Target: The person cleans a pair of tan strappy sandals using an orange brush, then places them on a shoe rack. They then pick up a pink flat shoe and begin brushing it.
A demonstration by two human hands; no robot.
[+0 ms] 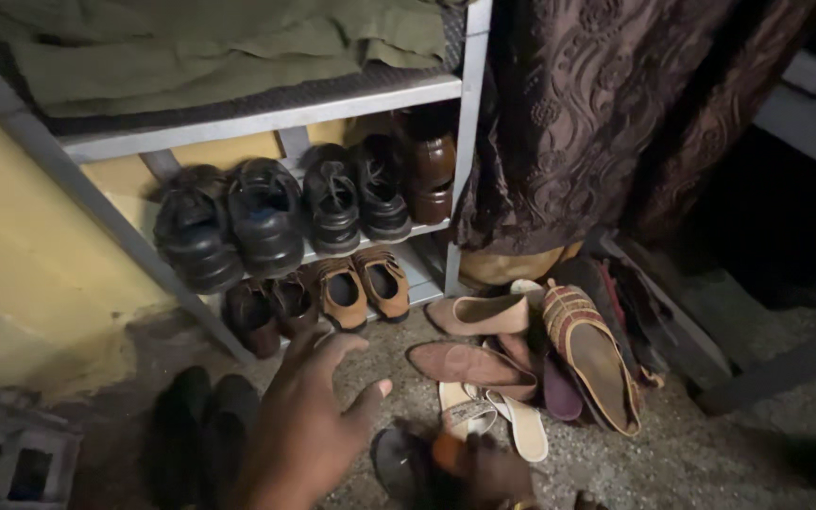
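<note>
My left hand [304,425] is open with its fingers spread. It hovers over the floor just in front of the metal shoe rack [266,118], nearest the dark brown shoes [271,310] and the tan shoes [363,288] on the lowest shelf. My right hand [495,469] is low at the bottom edge, blurred and in shadow. Its fingers are curled on the edge of a dark sandal [400,465] on the floor. The middle shelf holds several black shoes [266,217] and a brown pair [430,165].
A pile of loose flat shoes lies to the right of the rack: pink flats [479,316], a striped shoe [592,354] and a white sandal [521,425]. A black pair [202,425] stands on the floor at left. A brown patterned curtain [606,113] hangs at right, and green cloth [210,47] lies on top of the rack.
</note>
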